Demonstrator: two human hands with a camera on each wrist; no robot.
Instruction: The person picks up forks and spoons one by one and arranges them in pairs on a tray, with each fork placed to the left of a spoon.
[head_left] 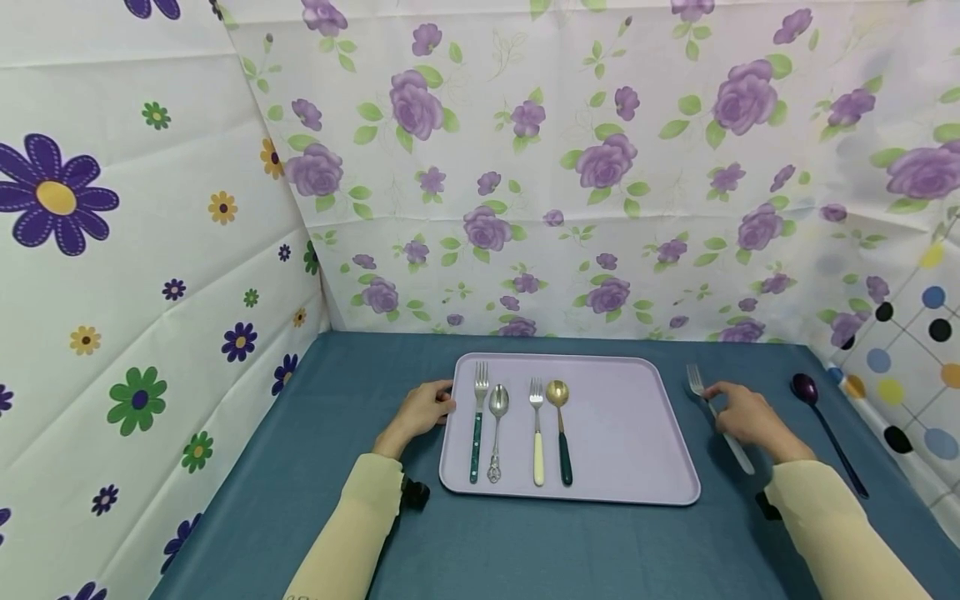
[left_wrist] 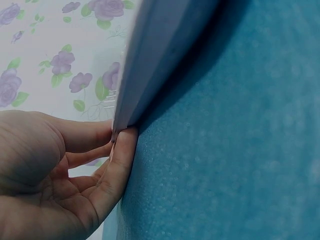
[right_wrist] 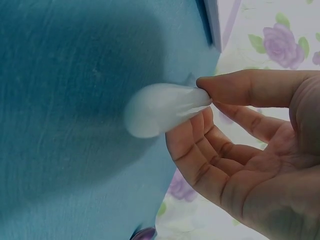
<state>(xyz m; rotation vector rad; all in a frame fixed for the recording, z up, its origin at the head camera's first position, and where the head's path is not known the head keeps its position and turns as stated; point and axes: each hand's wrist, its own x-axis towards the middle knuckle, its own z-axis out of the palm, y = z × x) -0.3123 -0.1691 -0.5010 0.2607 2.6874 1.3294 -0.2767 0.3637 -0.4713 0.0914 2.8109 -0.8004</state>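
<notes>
A pale lilac tray (head_left: 622, 433) lies on the table, and my left hand (head_left: 418, 412) pinches its left rim. In the left wrist view the thumb is over the tray's edge (left_wrist: 145, 65) and a finger is under it. To the right of the tray, my right hand (head_left: 753, 419) pinches a fork (head_left: 696, 380) with a whitish handle, tines pointing away from me. The right wrist view shows the handle (right_wrist: 155, 111) end-on between thumb and fingers. On the tray's left half lie a green-handled fork (head_left: 476, 433), a silver spoon (head_left: 496, 425), a cream-handled fork (head_left: 537, 446) and a gold spoon with dark green handle (head_left: 563, 442).
A dark purple spoon (head_left: 828, 427) with a long dark handle lies right of my right hand, near the table's right edge. Blue cloth covers the table (head_left: 570, 550). Flower-printed sheets (head_left: 555, 167) hang behind and at the left, with a dotted one (head_left: 915, 375) at the right.
</notes>
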